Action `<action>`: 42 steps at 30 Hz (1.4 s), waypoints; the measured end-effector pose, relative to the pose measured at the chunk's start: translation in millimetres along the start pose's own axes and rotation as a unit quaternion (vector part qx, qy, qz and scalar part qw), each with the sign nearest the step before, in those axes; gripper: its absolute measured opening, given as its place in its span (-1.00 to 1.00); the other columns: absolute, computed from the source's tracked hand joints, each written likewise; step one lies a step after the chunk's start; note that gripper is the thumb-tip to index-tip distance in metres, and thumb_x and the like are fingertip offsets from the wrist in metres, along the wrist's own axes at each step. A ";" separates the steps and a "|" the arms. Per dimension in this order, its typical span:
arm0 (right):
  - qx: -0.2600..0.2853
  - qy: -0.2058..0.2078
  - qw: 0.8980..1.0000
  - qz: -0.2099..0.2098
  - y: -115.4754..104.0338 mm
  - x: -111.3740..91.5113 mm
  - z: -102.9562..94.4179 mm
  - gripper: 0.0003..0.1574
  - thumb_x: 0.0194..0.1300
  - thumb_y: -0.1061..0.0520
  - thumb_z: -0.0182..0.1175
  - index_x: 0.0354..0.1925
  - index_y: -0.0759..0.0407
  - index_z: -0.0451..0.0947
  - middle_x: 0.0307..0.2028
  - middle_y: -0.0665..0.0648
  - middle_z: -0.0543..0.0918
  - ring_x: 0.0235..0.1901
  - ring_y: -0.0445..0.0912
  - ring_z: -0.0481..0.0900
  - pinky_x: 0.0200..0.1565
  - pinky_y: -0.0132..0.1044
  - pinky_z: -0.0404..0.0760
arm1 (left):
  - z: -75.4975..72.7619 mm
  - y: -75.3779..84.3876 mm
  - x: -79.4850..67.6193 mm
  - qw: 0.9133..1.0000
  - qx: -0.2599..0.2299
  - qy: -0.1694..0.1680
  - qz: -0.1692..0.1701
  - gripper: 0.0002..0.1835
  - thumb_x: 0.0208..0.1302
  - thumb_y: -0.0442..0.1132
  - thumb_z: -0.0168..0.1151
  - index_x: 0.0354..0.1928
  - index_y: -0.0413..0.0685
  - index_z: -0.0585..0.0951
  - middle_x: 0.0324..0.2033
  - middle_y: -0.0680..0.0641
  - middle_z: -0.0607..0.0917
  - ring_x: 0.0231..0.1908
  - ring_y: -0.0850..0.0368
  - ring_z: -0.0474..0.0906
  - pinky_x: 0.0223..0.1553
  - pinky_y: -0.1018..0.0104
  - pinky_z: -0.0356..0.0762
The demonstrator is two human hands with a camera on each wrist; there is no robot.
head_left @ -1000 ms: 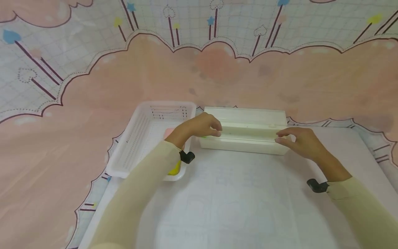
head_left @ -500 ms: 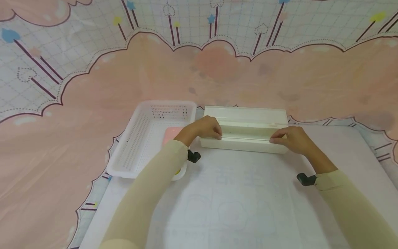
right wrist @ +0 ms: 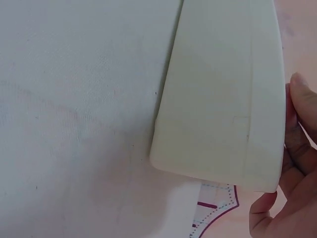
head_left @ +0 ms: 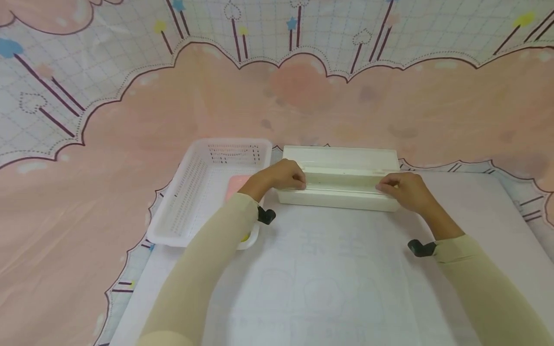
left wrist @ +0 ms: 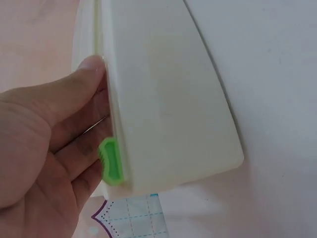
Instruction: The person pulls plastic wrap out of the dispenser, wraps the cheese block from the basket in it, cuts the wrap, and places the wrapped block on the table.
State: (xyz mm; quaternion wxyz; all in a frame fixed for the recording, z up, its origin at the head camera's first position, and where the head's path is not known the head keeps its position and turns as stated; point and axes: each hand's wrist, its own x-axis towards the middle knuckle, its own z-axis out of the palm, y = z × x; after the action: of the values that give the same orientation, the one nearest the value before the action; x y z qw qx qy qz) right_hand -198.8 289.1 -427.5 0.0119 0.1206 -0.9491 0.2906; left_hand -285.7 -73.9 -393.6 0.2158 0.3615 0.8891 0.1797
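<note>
A long white cling film dispenser [head_left: 337,200] lies across the back of the table, its lid [head_left: 339,156] tipped back and the trough facing up. At the left end of its front rim my left hand [head_left: 287,174] pinches the edge, thumb nearest in the left wrist view. A green slider cutter [left wrist: 113,161] sits on that rim just below the thumb. With thumb and bent fingers, my right hand [head_left: 407,191] pinches the same rim near the right end. I cannot tell whether thin film is between the fingers. The fingertips are partly hidden behind the rim in the right wrist view.
A white perforated basket [head_left: 159,234] stands left of the dispenser, partly behind my left arm. Inside it show a pink item [head_left: 236,185] and a bit of yellow [head_left: 245,237]. A patterned cloth [head_left: 207,105] hangs behind the white-covered table [head_left: 329,278].
Both hands have lowered onto the dispenser's front rim, and their looser fingers have closed into pinches. The right hand came in leftward. In the last half second they have barely moved.
</note>
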 end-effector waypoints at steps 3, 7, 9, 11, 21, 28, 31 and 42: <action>0.012 0.002 1.000 0.018 -0.1 -0.3 1.2 -0.63 0.45 -0.03 0.26 -0.07 0.26 0.73 -0.15 0.29 0.77 -0.09 0.16 0.62 -0.07 -0.01 0.55 | -2.3 -1.9 -4.2 1.000 -0.022 -0.017 -0.009 -0.86 0.35 -0.18 0.38 -0.11 0.03 0.80 -0.18 0.04 0.80 -0.13 0.18 0.66 0.02 0.28 0.61; 0.026 0.007 0.999 0.036 1.3 0.2 2.4 -0.62 0.45 -0.04 0.26 -0.07 0.26 0.72 -0.15 0.28 0.75 -0.12 0.13 0.59 -0.07 -0.06 0.52 | -4.4 -3.4 -6.1 0.999 -0.037 -0.019 -0.015 -0.84 0.32 -0.21 0.41 -0.10 0.01 0.81 -0.17 0.03 0.82 -0.11 0.16 0.69 0.02 0.28 0.63; 0.032 0.010 0.999 0.043 2.1 0.5 2.9 -0.63 0.46 -0.04 0.26 -0.08 0.25 0.71 -0.17 0.27 0.74 -0.15 0.09 0.56 -0.10 -0.12 0.50 | -4.8 -3.6 -5.2 0.999 -0.036 -0.012 -0.015 -0.84 0.32 -0.20 0.41 -0.11 0.01 0.82 -0.18 0.03 0.82 -0.12 0.17 0.69 0.01 0.28 0.63; 0.036 0.011 0.998 0.048 2.8 0.7 3.5 -0.63 0.46 -0.05 0.26 -0.08 0.24 0.71 -0.18 0.25 0.74 -0.17 0.07 0.53 -0.13 -0.17 0.49 | -4.9 -3.9 -3.9 0.999 -0.034 -0.004 -0.018 -0.85 0.31 -0.18 0.42 -0.13 0.02 0.83 -0.19 0.03 0.83 -0.13 0.17 0.68 0.01 0.28 0.62; 0.063 -0.001 0.996 0.062 3.4 2.0 0.8 -0.56 0.50 -0.11 0.19 -0.06 0.24 0.67 -0.07 0.30 0.72 0.00 0.16 0.56 0.04 0.03 0.51 | -9.1 -10.8 -4.9 0.998 -0.060 0.014 -0.029 -0.84 0.35 -0.16 0.38 -0.11 0.02 0.82 -0.22 0.07 0.81 -0.17 0.17 0.64 0.00 0.24 0.61; 0.080 0.014 0.995 0.056 4.6 0.9 -0.1 -0.58 0.51 -0.12 0.18 -0.11 0.21 0.69 -0.17 0.22 0.78 -0.13 -0.06 0.61 -0.17 -0.44 0.50 | -9.3 -13.1 -10.0 0.994 -0.088 0.053 -0.022 -0.82 0.41 -0.15 0.32 -0.10 -0.05 0.79 -0.23 0.06 0.79 -0.18 0.16 0.61 -0.01 0.23 0.58; 0.086 0.027 0.994 0.061 2.6 -2.6 -2.3 -0.60 0.52 -0.11 0.16 -0.08 0.20 0.69 -0.17 0.21 0.80 -0.15 -0.16 0.62 -0.18 -0.50 0.49 | -9.9 -11.6 -12.9 0.992 -0.107 0.066 -0.015 -0.82 0.41 -0.18 0.31 -0.09 -0.09 0.78 -0.23 0.04 0.79 -0.17 0.14 0.61 -0.02 0.21 0.58; 0.098 0.080 0.990 0.060 -9.5 -9.4 -11.4 -0.71 0.48 -0.03 0.23 -0.17 0.16 0.72 -0.20 0.11 0.79 -0.20 -0.39 0.56 -0.21 -0.50 0.49 | -14.9 -3.3 -26.0 0.985 -0.140 0.100 0.002 -0.81 0.41 -0.21 0.31 -0.09 -0.16 0.77 -0.25 0.01 0.81 -0.20 0.17 0.68 -0.07 0.23 0.58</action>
State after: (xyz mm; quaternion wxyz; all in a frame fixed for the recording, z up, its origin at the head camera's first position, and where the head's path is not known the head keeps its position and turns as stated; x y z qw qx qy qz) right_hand -187.9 289.9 -413.6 0.0584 0.0408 -0.9178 0.3907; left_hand -278.5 -97.3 -376.1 0.1743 0.3096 0.8716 0.3378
